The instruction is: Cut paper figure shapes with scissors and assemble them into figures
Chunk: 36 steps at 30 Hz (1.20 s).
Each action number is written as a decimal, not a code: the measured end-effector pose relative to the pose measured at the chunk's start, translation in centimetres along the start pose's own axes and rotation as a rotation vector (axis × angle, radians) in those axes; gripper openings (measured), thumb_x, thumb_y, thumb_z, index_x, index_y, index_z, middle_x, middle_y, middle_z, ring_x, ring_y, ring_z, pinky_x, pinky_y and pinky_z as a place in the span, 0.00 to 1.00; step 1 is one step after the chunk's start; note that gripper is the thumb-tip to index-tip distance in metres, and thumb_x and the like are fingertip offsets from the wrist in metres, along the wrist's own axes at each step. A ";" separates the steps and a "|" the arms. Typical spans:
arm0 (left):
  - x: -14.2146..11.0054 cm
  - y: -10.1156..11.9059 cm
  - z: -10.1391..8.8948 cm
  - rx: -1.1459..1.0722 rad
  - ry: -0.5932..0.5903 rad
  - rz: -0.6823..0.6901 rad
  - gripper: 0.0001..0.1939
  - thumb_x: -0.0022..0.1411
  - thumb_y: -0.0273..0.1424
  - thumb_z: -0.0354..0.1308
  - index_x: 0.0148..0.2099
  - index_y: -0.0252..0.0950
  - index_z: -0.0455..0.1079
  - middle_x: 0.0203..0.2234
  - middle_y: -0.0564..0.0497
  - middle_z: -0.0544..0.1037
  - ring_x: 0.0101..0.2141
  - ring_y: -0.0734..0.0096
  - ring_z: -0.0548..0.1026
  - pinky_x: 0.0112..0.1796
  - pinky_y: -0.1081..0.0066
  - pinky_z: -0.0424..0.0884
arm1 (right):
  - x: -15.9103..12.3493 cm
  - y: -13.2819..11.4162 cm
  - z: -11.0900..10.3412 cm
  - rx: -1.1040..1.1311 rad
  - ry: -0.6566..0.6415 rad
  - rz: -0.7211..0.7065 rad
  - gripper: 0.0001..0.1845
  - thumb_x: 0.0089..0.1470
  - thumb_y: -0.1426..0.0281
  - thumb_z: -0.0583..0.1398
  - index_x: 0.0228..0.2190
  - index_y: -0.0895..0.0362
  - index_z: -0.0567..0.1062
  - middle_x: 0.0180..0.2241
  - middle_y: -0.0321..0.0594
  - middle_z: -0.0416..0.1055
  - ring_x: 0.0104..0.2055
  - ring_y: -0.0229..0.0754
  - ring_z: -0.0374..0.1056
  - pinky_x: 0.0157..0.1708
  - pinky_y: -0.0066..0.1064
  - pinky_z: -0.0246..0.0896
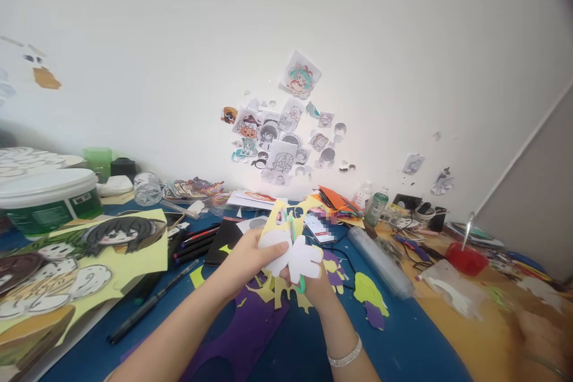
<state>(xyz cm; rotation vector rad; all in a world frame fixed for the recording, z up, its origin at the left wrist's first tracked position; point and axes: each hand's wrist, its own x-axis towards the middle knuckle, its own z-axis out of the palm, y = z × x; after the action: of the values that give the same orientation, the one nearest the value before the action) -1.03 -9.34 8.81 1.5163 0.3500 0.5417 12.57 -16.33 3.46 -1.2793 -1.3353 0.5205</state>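
Observation:
My left hand pinches a white paper cutout with rounded lobes, thumb on top and fingers out of sight beneath. My right hand is mostly behind the cutout, closed around green-handled scissors. The scissor blades point up and away beside the paper; their exact opening is hard to make out. A yellow paper piece with cut edges is just beyond my left hand. Below both hands, yellow scraps and a purple sheet with cut-out curves lie on the blue mat.
Left are a white-lidded tub, a yellow sheet of drawn figures and several pens. Beyond my hands lies a phone. A clear plastic roll and red container are right. Another person's blurred hand is lower right.

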 end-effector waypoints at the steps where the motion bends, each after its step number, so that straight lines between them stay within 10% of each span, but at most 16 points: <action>1: -0.1 0.1 0.0 -0.020 -0.005 0.000 0.14 0.49 0.38 0.58 0.32 0.31 0.70 0.18 0.50 0.76 0.21 0.70 0.72 0.24 0.73 0.66 | 0.0 -0.1 0.1 0.012 0.001 0.003 0.15 0.38 0.66 0.63 0.32 0.58 0.73 0.27 0.40 0.70 0.29 0.42 0.66 0.22 0.29 0.62; 36: 0.4 -0.6 0.2 0.255 0.208 0.087 0.16 0.50 0.42 0.53 0.30 0.32 0.67 0.20 0.49 0.73 0.20 0.69 0.70 0.19 0.74 0.64 | -0.1 0.8 0.5 0.034 0.051 -0.148 0.07 0.42 0.70 0.60 0.22 0.58 0.66 0.23 0.36 0.67 0.25 0.35 0.64 0.22 0.25 0.62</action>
<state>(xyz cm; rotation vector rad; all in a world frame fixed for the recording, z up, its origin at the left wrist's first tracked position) -0.47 -9.27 8.31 1.7312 0.5316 0.7483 12.44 -15.98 2.61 -1.1487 -1.3609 0.4025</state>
